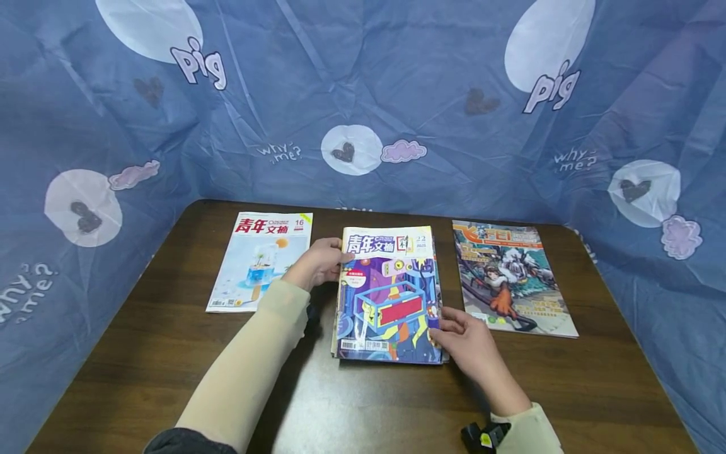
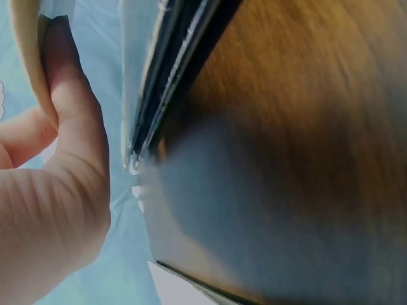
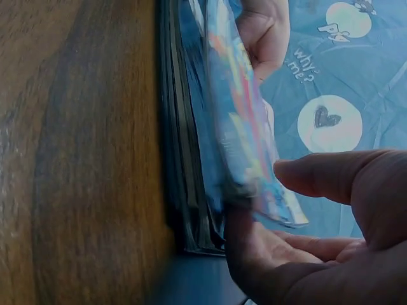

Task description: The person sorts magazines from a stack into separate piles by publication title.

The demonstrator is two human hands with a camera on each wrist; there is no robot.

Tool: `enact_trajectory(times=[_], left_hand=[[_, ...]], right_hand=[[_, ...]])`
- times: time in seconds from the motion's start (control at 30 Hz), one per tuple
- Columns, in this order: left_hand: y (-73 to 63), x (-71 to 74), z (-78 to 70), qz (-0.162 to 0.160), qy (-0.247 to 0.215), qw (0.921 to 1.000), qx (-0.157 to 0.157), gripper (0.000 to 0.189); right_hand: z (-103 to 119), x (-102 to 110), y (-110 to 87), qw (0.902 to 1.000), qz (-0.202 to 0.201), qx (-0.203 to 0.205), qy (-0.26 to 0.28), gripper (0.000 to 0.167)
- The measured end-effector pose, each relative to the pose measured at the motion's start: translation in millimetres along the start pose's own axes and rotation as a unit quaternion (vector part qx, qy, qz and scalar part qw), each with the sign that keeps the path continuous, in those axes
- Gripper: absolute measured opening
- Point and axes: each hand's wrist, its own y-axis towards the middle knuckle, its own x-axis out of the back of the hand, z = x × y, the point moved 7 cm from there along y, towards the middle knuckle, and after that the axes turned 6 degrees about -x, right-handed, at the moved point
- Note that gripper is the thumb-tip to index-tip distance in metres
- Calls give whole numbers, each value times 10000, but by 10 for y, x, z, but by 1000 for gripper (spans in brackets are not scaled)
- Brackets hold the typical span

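Both hands hold a magazine with a purple cover (image 1: 391, 302) by its two sides in the middle of the table. My left hand (image 1: 323, 260) grips its left edge near the top corner, thumb at the cover. The right hand (image 1: 467, 340) pinches the lower right edge, with the thumb (image 3: 311, 175) over the cover and fingers underneath. Below lies a stack of magazines (image 3: 184, 140), its layered edges showing in both wrist views. At the left wrist, a gap shows between the held magazine and the stack (image 2: 168, 70).
To the left on the brown wooden table (image 1: 136, 359) lies a magazine with an ice-pop cover (image 1: 266, 252). A comic-style magazine (image 1: 510, 277) lies to the right. A blue printed cloth (image 1: 272, 82) hangs around the table's back and sides.
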Motion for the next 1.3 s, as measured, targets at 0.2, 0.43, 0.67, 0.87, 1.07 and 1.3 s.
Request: enact_trajectory(times=[0.2, 0.43, 0.67, 0.87, 1.07, 1.3], left_hand=[[-80, 17, -33, 29, 72, 9998, -205, 25], [-238, 147, -86, 26, 395, 9984, -402, 25], [-384, 298, -104, 12, 421, 9986, -313, 22], [-504, 390, -117, 59, 420, 9983, -392, 19], [-581, 509, -65, -70, 539, 9979, -348, 29], [-662, 659, 7, -248, 498, 9973, -478, 33]], right_hand=[[-42, -42, 11, 9996, 160, -175, -153, 49], [-5, -189, -53, 9980, 528, 15, 353, 34], [63, -373, -159, 9877, 1054, 34, 1154, 32], [110, -507, -271, 9711, 1594, 185, 1765, 30], [122, -558, -311, 9727, 1562, 155, 1708, 30], [120, -682, -372, 9692, 1704, 169, 1770, 22]])
